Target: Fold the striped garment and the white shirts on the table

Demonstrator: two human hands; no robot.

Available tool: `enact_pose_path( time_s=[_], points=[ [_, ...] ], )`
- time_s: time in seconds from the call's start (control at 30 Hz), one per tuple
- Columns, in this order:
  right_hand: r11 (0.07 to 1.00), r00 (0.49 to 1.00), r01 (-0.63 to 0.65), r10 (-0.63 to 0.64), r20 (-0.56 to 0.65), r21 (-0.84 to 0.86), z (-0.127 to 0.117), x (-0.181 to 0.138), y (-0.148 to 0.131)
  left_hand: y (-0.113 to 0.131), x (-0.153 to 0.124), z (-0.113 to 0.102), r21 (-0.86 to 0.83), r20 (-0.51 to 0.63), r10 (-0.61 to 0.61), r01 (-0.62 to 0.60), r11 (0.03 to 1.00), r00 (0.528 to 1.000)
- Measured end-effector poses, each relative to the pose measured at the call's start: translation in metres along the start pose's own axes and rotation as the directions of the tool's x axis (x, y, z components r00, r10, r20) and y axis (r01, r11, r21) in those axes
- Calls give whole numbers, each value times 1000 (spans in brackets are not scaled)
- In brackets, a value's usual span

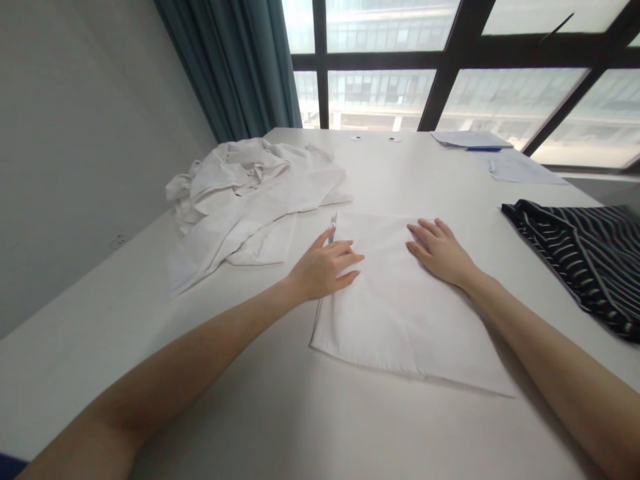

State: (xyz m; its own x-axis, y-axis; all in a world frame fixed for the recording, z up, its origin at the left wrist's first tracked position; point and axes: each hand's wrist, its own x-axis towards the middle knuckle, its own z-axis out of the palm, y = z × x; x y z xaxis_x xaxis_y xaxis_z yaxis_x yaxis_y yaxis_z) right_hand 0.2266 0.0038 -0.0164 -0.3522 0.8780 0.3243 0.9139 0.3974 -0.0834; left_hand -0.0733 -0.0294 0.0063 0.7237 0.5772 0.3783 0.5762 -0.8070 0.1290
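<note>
A folded white cloth garment lies flat on the white table in front of me, its hemmed edge toward me. My left hand rests on its left side with the fingers spread, holding nothing. On the upper right part of the cloth lies my right hand, palm down, fingers stretched out. Both hands touch the fabric from above without gripping it. Slight creases run across the cloth, and its left edge shows stacked layers.
A rumpled heap of white clothes sits at the back left. Black striped fabric lies at the right edge. Papers and a blue pen are at the far right of the table. Behind stand a window and a teal curtain.
</note>
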Motion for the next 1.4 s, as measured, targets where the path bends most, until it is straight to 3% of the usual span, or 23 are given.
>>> enact_pose_path(
  time_s=[0.2, 0.4, 0.5, 0.63, 0.7, 0.8, 0.9, 0.97, 1.07, 1.13, 1.27, 1.33, 1.4],
  points=[
    [995, 998, -61, 62, 13, -73, -8, -5, -14, -7, -2, 4, 17, 146, -139, 138, 990, 979],
    [998, 996, 33, -29, 80, -50, -13, -4, -17, -11, -3, 5, 68, 209, -216, 206, 976, 954],
    [998, 994, -64, 63, 93, 8, -9, -2, -8, -12, -3, 5, 70, 211, -237, 227, 971, 948],
    [952, 960, -270, 278, -41, 146, 0, 1, 6, -14, -4, 8, 58, 182, -240, 233, 971, 954],
    [887, 906, -373, 411, -99, 271, 1, 2, 12, -14, -5, 9, 64, 150, -257, 250, 966, 955],
    [720, 809, -468, 582, -79, 512, -2, 6, 19, -14, -5, 9, 90, 146, -281, 270, 959, 949],
    [428, 704, -527, 704, 95, 734, -11, 9, 22, -13, -4, 8, 105, 172, -295, 280, 954, 940],
    [260, 680, -559, 687, 256, 787, -20, 10, 21, -12, -3, 7, 100, 182, -305, 291, 952, 935],
    [127, 704, -611, 540, 462, 781, -35, 10, 11, -13, -2, 7, 70, 190, -319, 311, 948, 928],
    [52, 719, -615, 447, 533, 787, -44, 9, 3, -16, -3, 9, 16, 172, -328, 330, 944, 929],
    [13, 805, -484, 399, 439, 875, -57, 8, -11, -29, -5, 16, -256, 8, -420, 408, 877, 908],
    [17, 852, -395, 381, 360, 918, -61, 7, -14, -36, -4, 19, -480, -86, -513, 415, 772, 854],
    [10, 882, -331, 358, 306, 944, -66, 6, -14, -41, -2, 19, -711, -120, -577, 336, 618, 808]
  ],
)
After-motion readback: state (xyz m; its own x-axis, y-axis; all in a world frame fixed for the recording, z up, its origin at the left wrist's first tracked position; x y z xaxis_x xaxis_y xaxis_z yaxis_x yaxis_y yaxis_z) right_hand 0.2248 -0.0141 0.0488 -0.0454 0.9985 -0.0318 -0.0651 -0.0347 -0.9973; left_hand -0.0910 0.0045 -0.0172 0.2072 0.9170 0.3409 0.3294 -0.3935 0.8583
